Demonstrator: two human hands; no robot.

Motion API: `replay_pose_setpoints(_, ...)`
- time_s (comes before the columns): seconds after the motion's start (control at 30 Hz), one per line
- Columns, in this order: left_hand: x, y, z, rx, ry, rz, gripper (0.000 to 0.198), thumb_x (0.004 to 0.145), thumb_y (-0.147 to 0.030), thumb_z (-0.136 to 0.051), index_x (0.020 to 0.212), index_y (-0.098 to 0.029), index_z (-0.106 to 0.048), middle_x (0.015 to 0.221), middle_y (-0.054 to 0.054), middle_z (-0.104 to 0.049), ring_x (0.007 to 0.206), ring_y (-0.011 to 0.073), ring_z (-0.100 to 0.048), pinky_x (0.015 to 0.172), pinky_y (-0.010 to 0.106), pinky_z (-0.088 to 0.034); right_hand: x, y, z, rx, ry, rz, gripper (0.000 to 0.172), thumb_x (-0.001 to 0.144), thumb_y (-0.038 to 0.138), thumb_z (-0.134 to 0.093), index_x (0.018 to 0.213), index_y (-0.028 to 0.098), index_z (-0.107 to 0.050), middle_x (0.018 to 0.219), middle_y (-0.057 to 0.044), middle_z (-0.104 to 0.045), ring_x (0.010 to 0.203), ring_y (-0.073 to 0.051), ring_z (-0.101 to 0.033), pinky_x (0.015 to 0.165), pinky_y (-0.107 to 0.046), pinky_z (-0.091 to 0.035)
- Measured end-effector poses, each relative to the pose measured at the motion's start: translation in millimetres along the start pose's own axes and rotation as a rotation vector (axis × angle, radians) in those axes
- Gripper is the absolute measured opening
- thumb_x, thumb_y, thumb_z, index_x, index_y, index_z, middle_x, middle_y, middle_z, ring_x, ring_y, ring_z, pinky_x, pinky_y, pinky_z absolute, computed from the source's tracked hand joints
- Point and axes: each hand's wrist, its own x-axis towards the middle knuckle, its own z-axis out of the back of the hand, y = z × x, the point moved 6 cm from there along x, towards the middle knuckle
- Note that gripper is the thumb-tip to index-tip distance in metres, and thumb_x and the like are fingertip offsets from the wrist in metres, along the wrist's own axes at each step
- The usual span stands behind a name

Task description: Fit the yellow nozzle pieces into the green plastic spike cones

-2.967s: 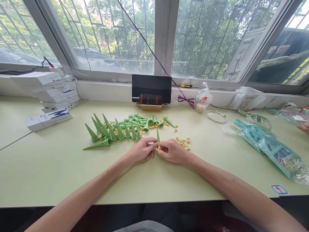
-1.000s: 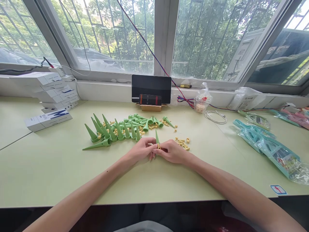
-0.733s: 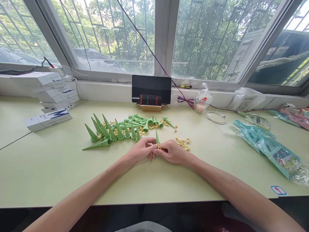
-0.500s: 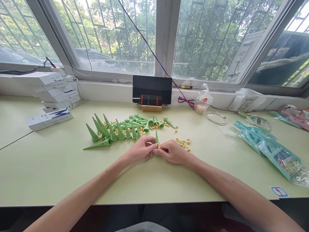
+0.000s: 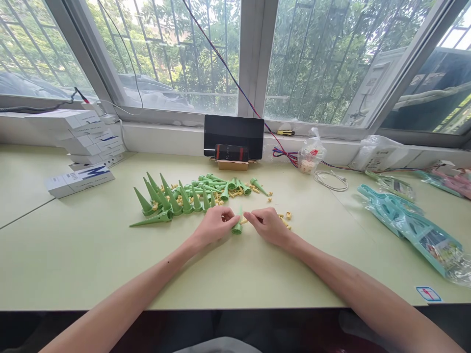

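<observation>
My left hand (image 5: 217, 223) pinches a green plastic watering spike (image 5: 237, 228) by its side, its open collar turned toward me and its tip pointing away. A small yellow plastic valve (image 5: 244, 221) sticks out to the right of this spike. My right hand (image 5: 269, 224) is closed, thumb and forefinger pressed together at the valve's outer end; the exact contact is hard to see. Left of my hands several green spikes (image 5: 186, 200) stand upright in a row, and one spike (image 5: 152, 218) lies in front of them. Loose yellow valves (image 5: 286, 219) lie partly behind my right hand.
Behind the row lies a heap of green spikes (image 5: 213, 183) mixed with yellow pieces. A tablet (image 5: 233, 130) and a phone (image 5: 231, 153) lean at the windowsill. White boxes (image 5: 83, 180) sit left; teal packaged items (image 5: 412, 220) and a coiled white cable (image 5: 331, 181) lie right.
The spike has been lowered and tilted, so its collar now faces me. My right hand has drawn slightly to the right, and the valve now points sideways. The view has shifted a little.
</observation>
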Motion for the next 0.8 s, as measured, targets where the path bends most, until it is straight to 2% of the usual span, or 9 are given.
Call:
replay_pose_setpoints(0.23, 0.2, -0.9, -0.3, 0.089, -0.018, -0.074, 0.034, 0.085, -0.040, -0.056, 0.061, -0.016, -0.058, 0.057, -0.002, -0.052, 0.055, 0.0110, -0.042, 0.053, 0.023, -0.032, 0.3, -1.3, -0.8, 0.008, 0.001, 0.008, 0.052, 0.097, 0.047, -0.042, 0.058, 0.020, -0.021, 0.056, 0.005, -0.019, 0.054, -0.009, -0.018, 0.051, -0.026, -0.018)
replay_pose_setpoints(0.33, -0.1, -4.0, 0.2, 0.104, -0.027, -0.087, 0.036, 0.087, -0.039, -0.054, 0.059, -0.017, -0.055, 0.056, -0.002, -0.049, 0.055, 0.0111, -0.040, 0.054, 0.024, -0.031, 0.4, 0.0, -0.1, 0.004, 0.006, 0.018, 0.049, 0.095, 0.044, -0.047, 0.058, 0.019, -0.026, 0.055, 0.005, -0.025, 0.054, -0.009, -0.023, 0.051, -0.025, -0.021)
replay_pose_setpoints(0.47, -0.9, -6.7, 0.4, 0.109, -0.033, -0.093, 0.037, 0.089, -0.039, -0.052, 0.061, -0.017, -0.055, 0.058, -0.002, -0.053, 0.057, 0.0115, -0.042, 0.057, 0.025, -0.033, 0.0, 1.3, -0.2, -0.005, 0.025, 0.015, 0.043, 0.093, 0.041, -0.052, 0.060, 0.019, -0.034, 0.055, 0.005, -0.036, 0.053, -0.009, -0.030, 0.053, -0.024, -0.025)
replay_pose_setpoints(0.63, -2.0, -8.1, 0.7, 0.113, -0.049, -0.110, 0.038, 0.090, -0.040, -0.052, 0.060, -0.017, -0.052, 0.057, -0.002, -0.053, 0.056, 0.0114, -0.042, 0.057, 0.025, -0.033, 0.0, 0.5, -2.2, -0.023, 0.053, -0.005, 0.039, 0.091, 0.035, -0.053, 0.059, 0.019, -0.038, 0.054, 0.005, -0.040, 0.053, -0.009, -0.033, 0.054, -0.023, -0.028)
replay_pose_setpoints(0.8, -2.0, -8.2, 1.4, 0.155, -0.066, -0.129, 0.036, 0.091, -0.040, -0.051, 0.064, -0.016, -0.057, 0.058, -0.002, -0.055, 0.057, 0.0117, -0.042, 0.057, 0.025, -0.033, 0.8, -1.5, -2.5, -0.027, 0.056, -0.028, 0.038, 0.090, 0.033, -0.055, 0.059, 0.019, -0.040, 0.054, 0.005, -0.042, 0.053, -0.009, -0.035, 0.054, -0.023, -0.028)
